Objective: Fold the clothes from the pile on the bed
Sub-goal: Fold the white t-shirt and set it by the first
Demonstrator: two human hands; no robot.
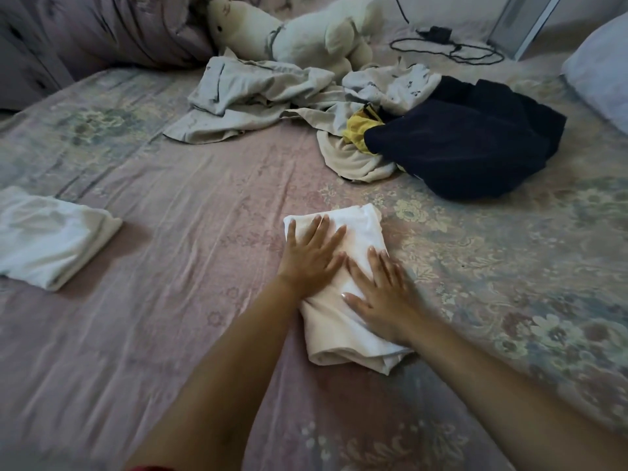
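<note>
A folded white garment [363, 229] lies on the flowered bed sheet [190, 232] in the middle of the head view. My left hand [311, 256] presses flat on its far half, fingers spread. My right hand [380, 294] lies flat on its near half, fingers straight. Behind them sits the pile: a pale grey garment [244, 93], a cream printed piece [390, 86], a yellow item [360, 127] and a dark navy garment [465, 137]. Another folded white piece [47, 236] rests at the left.
A white plush toy [299, 32] lies at the back by a bunched purple duvet [112, 28]. A black charger with its cable [445, 42] sits at the back right. A pillow [601, 69] fills the right edge.
</note>
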